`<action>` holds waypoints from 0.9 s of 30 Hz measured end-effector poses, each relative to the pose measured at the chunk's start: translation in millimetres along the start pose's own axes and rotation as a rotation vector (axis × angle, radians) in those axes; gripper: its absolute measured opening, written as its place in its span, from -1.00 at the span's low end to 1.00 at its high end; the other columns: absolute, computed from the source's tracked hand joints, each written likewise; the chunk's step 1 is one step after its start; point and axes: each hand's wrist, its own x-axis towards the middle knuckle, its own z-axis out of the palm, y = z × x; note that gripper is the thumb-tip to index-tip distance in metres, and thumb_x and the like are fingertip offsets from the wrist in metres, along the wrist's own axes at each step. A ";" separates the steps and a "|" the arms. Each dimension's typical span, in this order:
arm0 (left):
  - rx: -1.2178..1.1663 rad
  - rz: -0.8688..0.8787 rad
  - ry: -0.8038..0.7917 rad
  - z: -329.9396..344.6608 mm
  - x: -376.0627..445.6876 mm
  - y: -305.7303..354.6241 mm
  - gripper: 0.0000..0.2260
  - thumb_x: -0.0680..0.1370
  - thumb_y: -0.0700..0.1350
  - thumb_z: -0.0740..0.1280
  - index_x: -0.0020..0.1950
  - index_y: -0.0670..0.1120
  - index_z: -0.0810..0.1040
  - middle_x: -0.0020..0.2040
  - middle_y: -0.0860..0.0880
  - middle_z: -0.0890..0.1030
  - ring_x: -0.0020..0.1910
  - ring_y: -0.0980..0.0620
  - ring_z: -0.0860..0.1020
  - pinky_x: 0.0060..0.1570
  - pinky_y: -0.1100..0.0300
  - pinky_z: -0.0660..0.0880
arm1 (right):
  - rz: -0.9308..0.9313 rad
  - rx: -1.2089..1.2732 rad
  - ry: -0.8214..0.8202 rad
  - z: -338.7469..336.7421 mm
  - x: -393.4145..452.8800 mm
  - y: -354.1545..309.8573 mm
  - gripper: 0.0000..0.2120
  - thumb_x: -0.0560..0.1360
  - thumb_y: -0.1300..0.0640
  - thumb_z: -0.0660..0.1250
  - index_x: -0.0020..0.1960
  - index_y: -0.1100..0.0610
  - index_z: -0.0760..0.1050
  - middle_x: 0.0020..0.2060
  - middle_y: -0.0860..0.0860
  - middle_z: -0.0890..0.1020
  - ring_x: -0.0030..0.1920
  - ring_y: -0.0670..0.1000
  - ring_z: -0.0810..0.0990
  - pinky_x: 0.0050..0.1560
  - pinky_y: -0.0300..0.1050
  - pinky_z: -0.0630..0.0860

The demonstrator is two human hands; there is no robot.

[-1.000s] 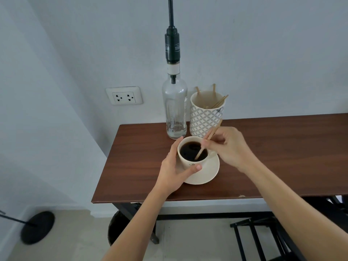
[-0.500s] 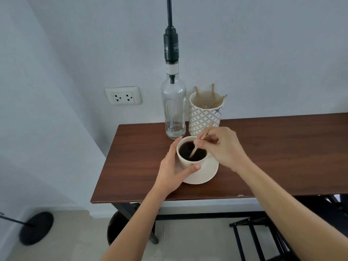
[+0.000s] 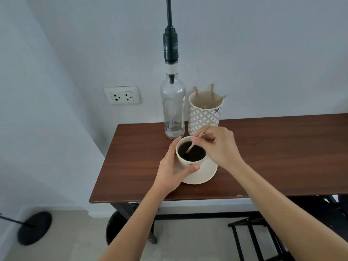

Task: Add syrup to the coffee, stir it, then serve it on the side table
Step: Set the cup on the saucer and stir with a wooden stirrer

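Coffee cup (image 3: 190,157) on saucer (image 3: 204,175), near table's (image 3: 282,157) front-left. My left hand (image 3: 169,172) wraps cup wall; right hand (image 3: 219,146) pinches wooden stirrer (image 3: 197,138), tip in coffee. Ceramic, full, spill-prone: I'd lift by saucer, level, slow.

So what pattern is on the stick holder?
A grey-and-white lattice of overlapping circles on the stick holder, seen in the head view.
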 end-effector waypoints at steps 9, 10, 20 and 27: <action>0.035 -0.013 0.017 -0.8 1.1 1.4 -0.24 0.36 0.29 0.51 0.43 0.47 0.16 0.32 0.44 0.47 0.38 0.37 0.40 0.22 0.57 0.31 | 0.006 -0.142 -0.031 -21.3 -2.1 4.3 -0.91 0.43 0.11 0.50 -0.24 0.02 0.63 -0.33 -0.09 0.72 -0.23 -0.17 0.69 -0.07 -0.23 0.55; 0.030 -0.014 0.013 -0.7 1.1 1.2 -0.24 0.36 0.29 0.51 0.45 0.45 0.17 0.32 0.42 0.48 0.38 0.36 0.42 0.23 0.55 0.33 | 0.016 -0.079 -0.050 -13.9 -4.1 2.2 -0.92 0.42 0.12 0.51 -0.23 0.03 0.65 -0.32 -0.10 0.73 -0.22 -0.18 0.70 -0.07 -0.23 0.56; 0.048 -0.006 0.023 -0.8 0.8 4.0 -0.26 0.36 0.31 0.51 0.40 0.54 0.14 0.32 0.47 0.45 0.37 0.41 0.39 0.22 0.59 0.29 | -0.051 -0.234 0.023 -28.6 2.7 5.1 -0.91 0.45 0.11 0.48 -0.23 0.02 0.62 -0.35 -0.11 0.70 -0.26 -0.12 0.67 -0.08 -0.15 0.56; 0.016 -0.008 0.015 0.1 -0.4 4.3 -0.23 0.32 0.39 0.49 0.44 0.45 0.18 0.34 0.37 0.50 0.37 0.33 0.44 0.24 0.48 0.37 | -0.039 -0.058 0.018 2.4 6.0 -0.6 -0.94 0.46 0.15 0.49 -0.19 0.09 0.67 -0.30 -0.14 0.70 -0.24 -0.26 0.65 -0.14 -0.44 0.43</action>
